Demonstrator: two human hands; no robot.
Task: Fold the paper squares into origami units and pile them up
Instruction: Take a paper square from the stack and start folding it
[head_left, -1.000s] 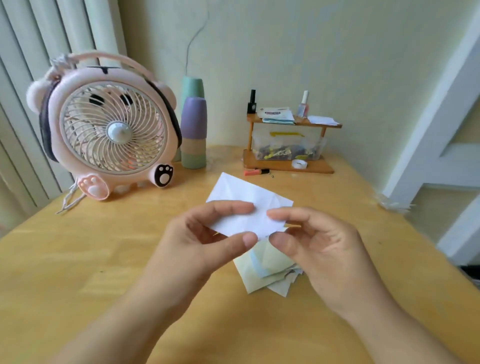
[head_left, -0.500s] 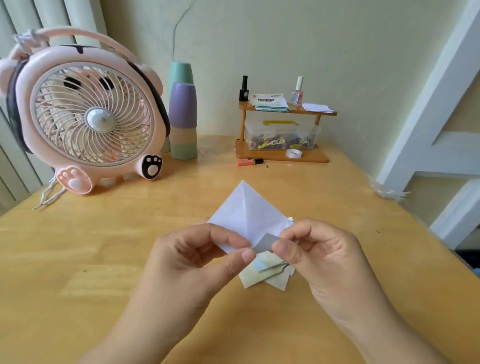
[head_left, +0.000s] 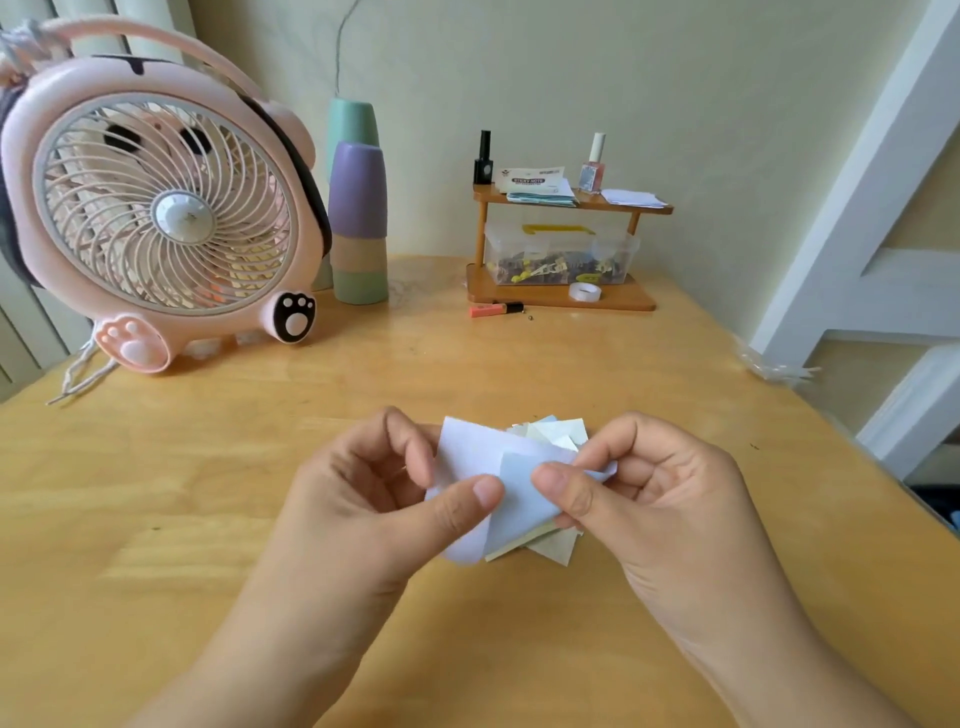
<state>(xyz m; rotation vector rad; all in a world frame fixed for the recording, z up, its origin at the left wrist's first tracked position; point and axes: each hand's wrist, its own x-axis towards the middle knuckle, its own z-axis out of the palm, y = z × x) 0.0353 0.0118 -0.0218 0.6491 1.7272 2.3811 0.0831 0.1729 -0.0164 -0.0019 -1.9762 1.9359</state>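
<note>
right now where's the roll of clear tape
In the head view the roll of clear tape lies far back and right of centre, on the base board of the small wooden shelf, just in front of the clear plastic box.

Our wooden table (head_left: 208, 493) carries a pink fan (head_left: 161, 218), stacked cups (head_left: 358, 223), a small shelf (head_left: 561, 296), an orange tube (head_left: 496, 309) and folded paper units (head_left: 550, 551).

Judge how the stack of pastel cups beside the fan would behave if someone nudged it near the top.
The stack of cups stands tall on a narrow base, so a push high up would probably tip it rather than slide it. The cups look nested loosely, so the upper ones might lift or scatter. Once down, their round, tapered sides would likely make them roll in a curve across the table.
</note>
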